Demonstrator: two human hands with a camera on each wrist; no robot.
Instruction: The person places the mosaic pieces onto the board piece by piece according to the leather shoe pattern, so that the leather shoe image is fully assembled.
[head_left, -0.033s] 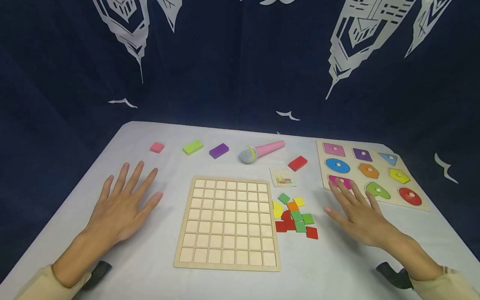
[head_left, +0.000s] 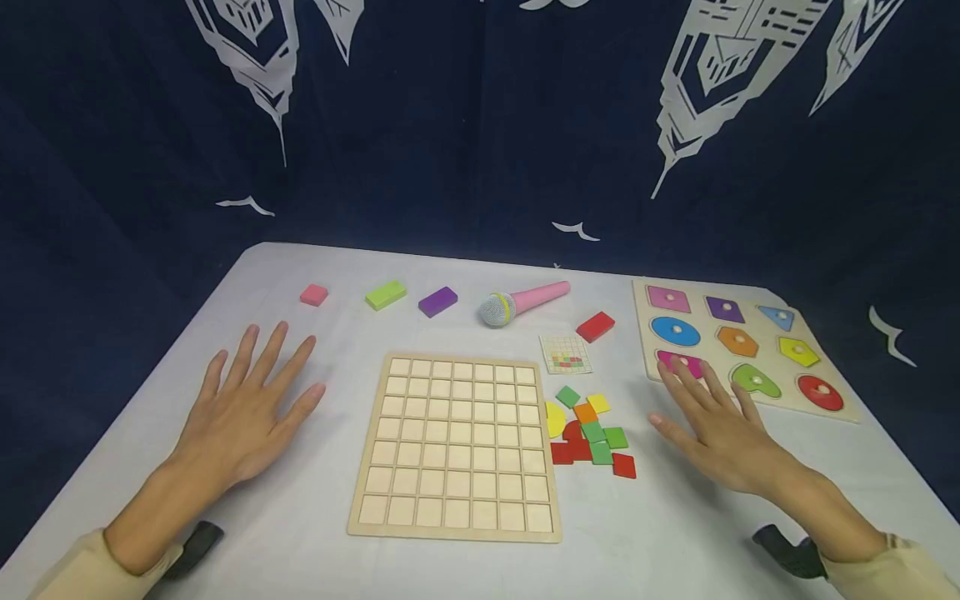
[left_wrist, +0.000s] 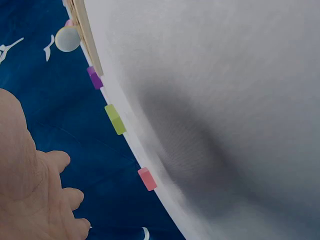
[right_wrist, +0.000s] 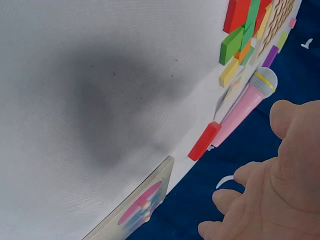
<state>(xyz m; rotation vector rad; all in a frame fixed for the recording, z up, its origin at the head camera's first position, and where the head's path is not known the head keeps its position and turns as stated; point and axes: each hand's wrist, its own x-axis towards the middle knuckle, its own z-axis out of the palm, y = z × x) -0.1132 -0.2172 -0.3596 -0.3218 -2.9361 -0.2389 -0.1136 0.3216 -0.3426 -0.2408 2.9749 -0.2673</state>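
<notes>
My left hand (head_left: 237, 417) hovers palm down over the left of the white table, fingers spread and holding nothing; the left wrist view shows its shadow on the cloth below. To its right lies a wooden grid board (head_left: 455, 533) with bare square cells. My right hand (head_left: 716, 433) is likewise spread and holds nothing, its fingertips in front of the near edge of a shape puzzle board (head_left: 750, 333). Between the grid board and the right hand lie several loose flat tiles, among them a red tile (head_left: 624, 466), a green tile (head_left: 616, 437) and a yellow half-round piece (head_left: 555, 419).
A pattern card (head_left: 566, 354) lies above the tiles. Along the back are a pink block (head_left: 313, 295), a lime green block (head_left: 386, 295), a purple block (head_left: 438, 302), a pink toy microphone (head_left: 525, 302) and a red block (head_left: 596, 327). A dark blue curtain (head_left: 480, 125) hangs behind the table.
</notes>
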